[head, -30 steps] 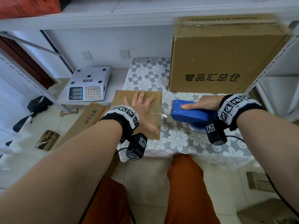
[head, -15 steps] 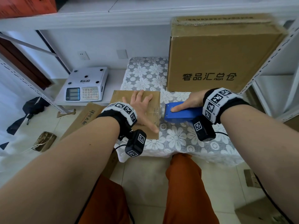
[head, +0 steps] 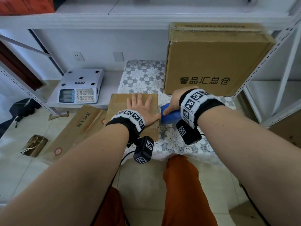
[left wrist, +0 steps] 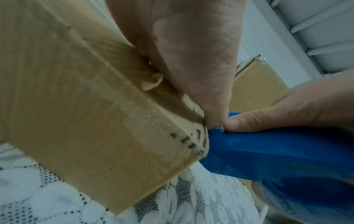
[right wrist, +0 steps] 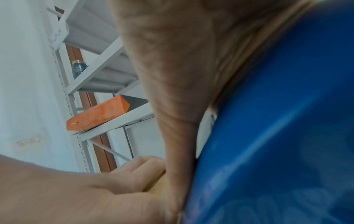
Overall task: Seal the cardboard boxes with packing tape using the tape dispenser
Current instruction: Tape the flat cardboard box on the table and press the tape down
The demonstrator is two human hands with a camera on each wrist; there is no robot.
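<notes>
A small flat cardboard box [head: 120,103] lies at the left edge of the table with the lace cloth [head: 143,75]. My left hand [head: 140,106] lies flat on its top with fingers spread, thumb at the right edge. My right hand [head: 176,101] grips the blue tape dispenser [head: 171,115], index finger stretched along its top. The dispenser's front touches the box's right edge. In the left wrist view the blue tape dispenser [left wrist: 277,153] meets the small box's corner [left wrist: 107,130] under my left thumb. The right wrist view shows the blue tape dispenser [right wrist: 277,136] close up.
A large brown cardboard box [head: 215,62] with printed characters stands at the back right of the table. A white scale [head: 79,87] sits on a low shelf to the left. Flattened cartons [head: 76,129] lie on the floor. Metal shelving [head: 276,62] rises on the right.
My right hand has slid the dispenser leftward until it meets the small box's right edge. My left hand has stayed flat on the box.
</notes>
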